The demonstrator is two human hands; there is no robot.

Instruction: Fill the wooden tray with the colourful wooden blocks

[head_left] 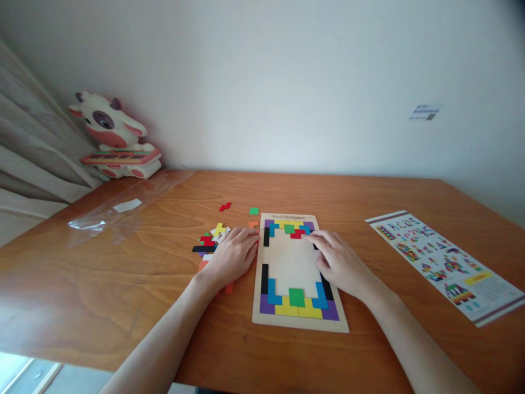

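Note:
A pale wooden puzzle board [304, 325] lies on the table, its edges lined with purple, yellow, blue, black and green pieces around a bare middle. My right hand [334, 257] rests over the board's right side, its fingertips touching or close to a red piece [298, 234] near the top. My left hand [235, 253] lies just left of the board, fingers close together; whether anything is under them is hidden. Beside it is a pile of loose pieces, with a black bar [202, 249] and a yellow piece [219, 229], partly covered by that hand.
A red piece [225, 207] and a green square [254, 210] lie behind the pile. A printed sheet [447, 268] is at the right. Clear plastic wrap [98, 216] and a cow toy with a keyboard [118, 137] are at the left, before the wall.

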